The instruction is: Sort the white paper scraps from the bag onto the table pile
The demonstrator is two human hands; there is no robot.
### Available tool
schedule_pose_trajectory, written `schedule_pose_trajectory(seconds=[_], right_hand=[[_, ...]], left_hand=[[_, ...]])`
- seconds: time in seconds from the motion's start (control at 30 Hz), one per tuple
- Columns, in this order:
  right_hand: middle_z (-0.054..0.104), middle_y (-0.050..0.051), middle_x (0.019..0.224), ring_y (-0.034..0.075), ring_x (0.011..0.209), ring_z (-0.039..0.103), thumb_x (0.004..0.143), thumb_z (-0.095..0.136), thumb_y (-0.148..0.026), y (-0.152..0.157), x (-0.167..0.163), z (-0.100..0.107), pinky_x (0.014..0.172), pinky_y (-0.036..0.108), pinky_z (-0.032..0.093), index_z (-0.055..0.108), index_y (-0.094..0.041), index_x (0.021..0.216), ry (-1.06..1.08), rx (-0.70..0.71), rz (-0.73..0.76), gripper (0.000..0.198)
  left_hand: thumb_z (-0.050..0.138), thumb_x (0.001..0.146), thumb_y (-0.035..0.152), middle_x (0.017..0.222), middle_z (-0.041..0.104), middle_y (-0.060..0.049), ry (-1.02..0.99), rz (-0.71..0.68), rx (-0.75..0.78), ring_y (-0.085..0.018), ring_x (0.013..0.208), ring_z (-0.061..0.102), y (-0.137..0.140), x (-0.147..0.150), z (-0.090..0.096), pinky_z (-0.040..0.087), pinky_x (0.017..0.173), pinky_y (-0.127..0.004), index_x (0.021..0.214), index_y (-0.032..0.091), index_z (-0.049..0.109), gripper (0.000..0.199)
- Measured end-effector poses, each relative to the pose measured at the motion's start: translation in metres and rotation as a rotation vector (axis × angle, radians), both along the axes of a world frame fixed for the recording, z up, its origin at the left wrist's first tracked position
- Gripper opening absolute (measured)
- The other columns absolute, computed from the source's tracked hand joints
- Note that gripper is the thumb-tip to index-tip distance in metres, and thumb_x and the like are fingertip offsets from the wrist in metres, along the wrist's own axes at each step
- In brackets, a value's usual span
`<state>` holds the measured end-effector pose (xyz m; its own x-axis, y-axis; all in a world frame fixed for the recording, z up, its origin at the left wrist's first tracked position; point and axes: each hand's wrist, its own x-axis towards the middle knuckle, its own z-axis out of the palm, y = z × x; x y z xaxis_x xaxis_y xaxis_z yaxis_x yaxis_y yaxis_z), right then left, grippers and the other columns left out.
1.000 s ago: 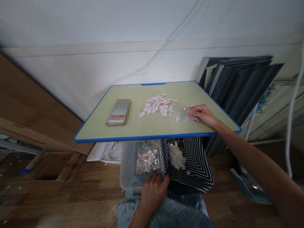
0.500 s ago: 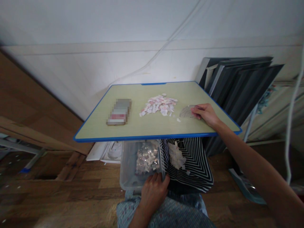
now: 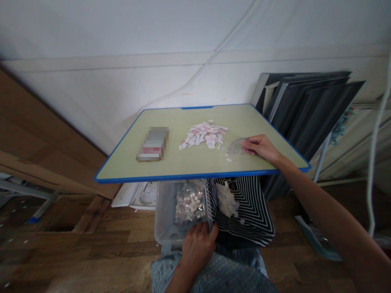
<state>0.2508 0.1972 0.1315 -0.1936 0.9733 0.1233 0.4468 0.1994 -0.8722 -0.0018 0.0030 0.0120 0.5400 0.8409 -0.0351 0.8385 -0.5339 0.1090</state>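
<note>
My right hand pinches a clear half-round protractor, which lies low over the right part of the table. Left of it spreads a heap of small torn paper scraps, white with pink tints. A few loose scraps sit by the protractor's edge. Below the table, my left hand is closed over the near right rim of a clear plastic bin. Inside that bin is a shiny clear bag of scraps.
The small table has a blue edge and stands against the wall. A pixelated block rests on its left. A striped cloth bag with paper pieces is below. Dark panels lean at the right; cardboard stands left.
My right hand has slid the protractor slightly left, closer to the loose scraps and the heap. My left hand stays on the bin's rim.
</note>
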Motion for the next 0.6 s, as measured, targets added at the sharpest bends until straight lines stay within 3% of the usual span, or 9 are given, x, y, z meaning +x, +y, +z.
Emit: schedule_pose_trajectory(seconds=[0.23, 0.47, 0.6], right_hand=[[0.044, -0.003, 0.041, 0.005, 0.038, 0.037, 0.064, 0.061, -0.048, -0.0004, 0.0001, -0.0004, 0.039, 0.021, 0.027, 0.052, -0.013, 0.050, 0.001, 0.040, 0.003, 0.038], [0.048, -0.001, 0.043, 0.006, 0.041, 0.039, 0.059, 0.065, -0.048, -0.0019, 0.0039, 0.0004, 0.039, 0.021, 0.028, 0.056, -0.012, 0.051, -0.032, -0.125, 0.192, 0.038], [0.049, 0.000, 0.045, 0.007, 0.044, 0.041, 0.059, 0.065, -0.045, -0.0011, 0.0064, -0.0008, 0.042, 0.021, 0.030, 0.056, -0.012, 0.050, -0.038, -0.121, 0.187, 0.035]], left_hand=[[0.060, 0.074, 0.017, 0.087, 0.057, -0.006, 0.001, 0.003, 0.004, -0.022, 0.079, 0.054, -0.0003, 0.0002, 0.0007, 0.047, 0.066, -0.033, 0.112, 0.020, 0.049, 0.040], [0.060, 0.074, 0.017, 0.088, 0.058, -0.007, -0.008, 0.001, 0.003, -0.023, 0.080, 0.054, -0.0009, 0.0002, 0.0007, 0.047, 0.068, -0.035, 0.112, 0.019, 0.050, 0.039], [0.062, 0.073, 0.018, 0.089, 0.058, -0.007, -0.008, -0.002, -0.004, -0.023, 0.081, 0.054, -0.0009, -0.0003, -0.0004, 0.047, 0.068, -0.035, 0.113, 0.019, 0.049, 0.042]])
